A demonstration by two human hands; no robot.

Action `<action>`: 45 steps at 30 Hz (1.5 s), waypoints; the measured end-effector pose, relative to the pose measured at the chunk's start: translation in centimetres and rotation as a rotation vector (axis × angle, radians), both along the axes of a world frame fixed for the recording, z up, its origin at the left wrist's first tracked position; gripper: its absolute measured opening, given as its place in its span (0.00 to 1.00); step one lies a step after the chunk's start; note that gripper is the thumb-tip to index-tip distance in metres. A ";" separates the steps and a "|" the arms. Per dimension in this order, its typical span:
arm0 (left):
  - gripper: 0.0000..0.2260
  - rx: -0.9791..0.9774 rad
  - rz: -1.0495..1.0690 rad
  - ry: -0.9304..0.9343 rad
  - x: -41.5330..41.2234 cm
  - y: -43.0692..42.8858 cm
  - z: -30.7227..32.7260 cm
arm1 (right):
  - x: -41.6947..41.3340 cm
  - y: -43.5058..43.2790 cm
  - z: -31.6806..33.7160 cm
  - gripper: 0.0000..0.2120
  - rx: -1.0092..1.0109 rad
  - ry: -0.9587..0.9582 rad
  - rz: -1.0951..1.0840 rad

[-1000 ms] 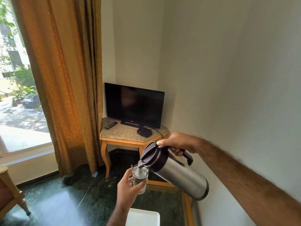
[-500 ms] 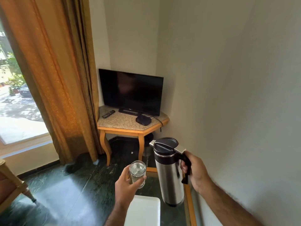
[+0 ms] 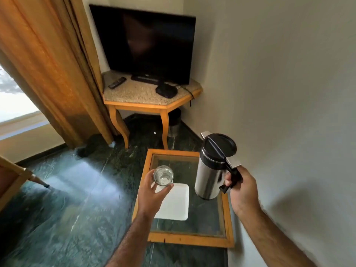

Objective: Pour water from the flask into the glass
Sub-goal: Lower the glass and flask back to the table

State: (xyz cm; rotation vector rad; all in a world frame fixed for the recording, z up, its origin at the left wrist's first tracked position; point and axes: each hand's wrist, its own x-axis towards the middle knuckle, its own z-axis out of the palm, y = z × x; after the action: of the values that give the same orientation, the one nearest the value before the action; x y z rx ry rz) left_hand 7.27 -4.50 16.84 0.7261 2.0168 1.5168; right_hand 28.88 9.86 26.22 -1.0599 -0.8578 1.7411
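The steel flask (image 3: 210, 176) with a black lid and handle stands upright, its base at the right side of a small glass-topped table (image 3: 185, 240). My right hand (image 3: 243, 191) grips its black handle. A clear glass (image 3: 163, 175) with water in it is held upright in my left hand (image 3: 152, 195), above the table's left part and a white square plate (image 3: 176, 204). Glass and flask are apart, about a hand's width between them.
The low table has a wooden frame and sits against the right wall. Behind it a corner table (image 3: 152, 97) carries a television (image 3: 146, 45), a remote (image 3: 117, 82) and a small black box (image 3: 166, 90). An orange curtain (image 3: 54, 70) hangs left. A chair corner (image 3: 13, 180) shows at the far left.
The flask went from tilted over the glass to upright, then down to the right side of the table. The glass stayed in my left hand and lowered. The view tipped downward.
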 end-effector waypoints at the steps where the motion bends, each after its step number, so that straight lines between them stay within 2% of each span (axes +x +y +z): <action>1: 0.29 -0.006 0.000 -0.006 0.1 0.3 -1.0 | 0.1 -0.1 -0.9 0.27 0.010 -0.012 0.002; 3: 0.29 -0.026 0.012 -0.015 0.3 0.6 -3.3 | 0.4 -0.2 -3.1 0.26 0.028 -0.029 -0.004; 7: 0.28 -0.041 0.038 -0.035 0.4 1.4 -8.5 | 0.9 0.1 -8.8 0.18 0.085 -0.119 -0.003; 10: 0.27 -0.058 0.046 -0.049 0.3 1.7 -12.3 | 1.2 0.6 -13.4 0.14 0.131 -0.231 -0.004; 11: 0.27 -0.060 0.045 -0.054 0.3 1.8 -13.5 | 1.3 0.8 -14.8 0.15 0.147 -0.288 -0.015; 13: 0.26 -0.077 0.041 -0.068 0.0 2.1 -16.6 | 0.9 1.6 -18.0 0.31 0.006 -0.197 -0.026; 14: 0.26 -0.088 0.041 -0.073 -0.2 2.0 -18.1 | 0.7 1.8 -19.3 0.35 -0.050 -0.114 -0.016; 18: 0.26 -0.130 0.035 -0.080 -0.8 2.3 -24.3 | 0.5 2.1 -24.5 0.34 0.002 -0.128 -0.088; 20: 0.26 -0.151 0.053 -0.084 -1.0 2.2 -26.7 | 0.8 1.9 -26.4 0.26 0.115 -0.222 -0.217; 22: 0.26 -0.162 0.049 -0.096 -1.0 2.2 -29.2 | 0.9 2.3 -28.3 0.20 0.031 -0.089 -0.259; 24: 0.27 -0.169 0.041 -0.105 -1.2 2.5 -31.1 | 0.9 2.9 -29.9 0.23 -0.016 -0.044 -0.258; 28: 0.28 -0.187 0.027 -0.111 -1.5 3.3 -33.4 | 1.3 2.9 -32.1 0.30 -0.060 0.033 -0.290; 36: 0.29 -0.227 0.016 -0.119 -1.6 4.3 -36.0 | 0.9 2.1 -35.0 0.20 -0.053 0.022 -0.316; 45: 0.31 -0.254 0.022 -0.111 -1.6 4.1 -37.3 | 0.7 1.3 -36.4 0.21 0.020 0.000 -0.232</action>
State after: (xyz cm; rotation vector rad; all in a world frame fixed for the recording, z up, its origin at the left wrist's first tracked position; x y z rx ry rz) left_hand 5.72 -0.43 -20.45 0.5083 2.0884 1.2515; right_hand 29.60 11.16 -10.16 -1.1002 -0.7201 1.5354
